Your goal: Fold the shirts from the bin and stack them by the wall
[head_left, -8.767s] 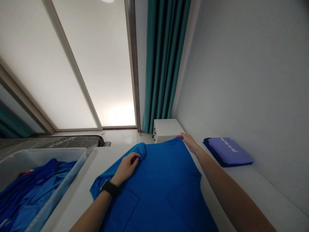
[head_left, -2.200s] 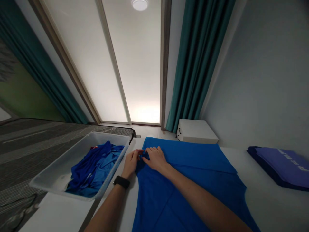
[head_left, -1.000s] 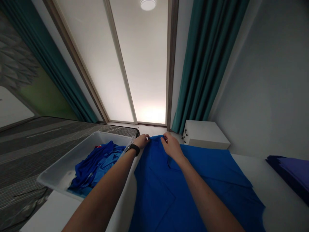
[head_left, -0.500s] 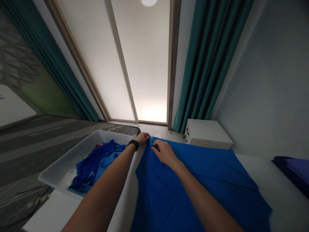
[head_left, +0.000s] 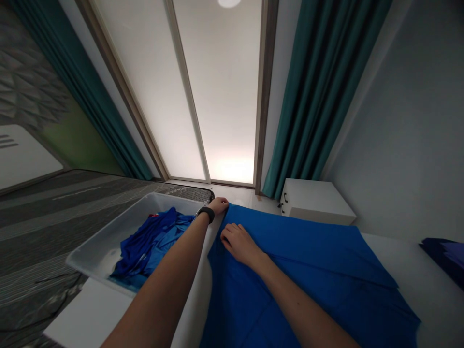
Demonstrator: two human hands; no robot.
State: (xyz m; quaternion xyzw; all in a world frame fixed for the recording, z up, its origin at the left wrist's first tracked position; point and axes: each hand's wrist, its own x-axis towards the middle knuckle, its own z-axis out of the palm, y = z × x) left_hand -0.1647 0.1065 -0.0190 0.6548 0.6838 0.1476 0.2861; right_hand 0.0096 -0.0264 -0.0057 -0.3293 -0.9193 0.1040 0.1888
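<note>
Here, smooth blue cloth under right hand

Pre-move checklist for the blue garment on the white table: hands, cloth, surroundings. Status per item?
1. Left hand at the far corner of the blue fabric garment: ok, touching the edge. Whether the fingers pinch it: cannot tell.
2. Right hand resting on the garment near that corner, fingers curled: ok.
3. Garment spread on the white table: ok, with a crease line across it.
4. Grey plastic bin of blue clothes apart from the garment: ok.
5. Dark blue folded stack apart from the garment: ok.
6. Near hem of the garment: cannot tell, out of frame.
</note>
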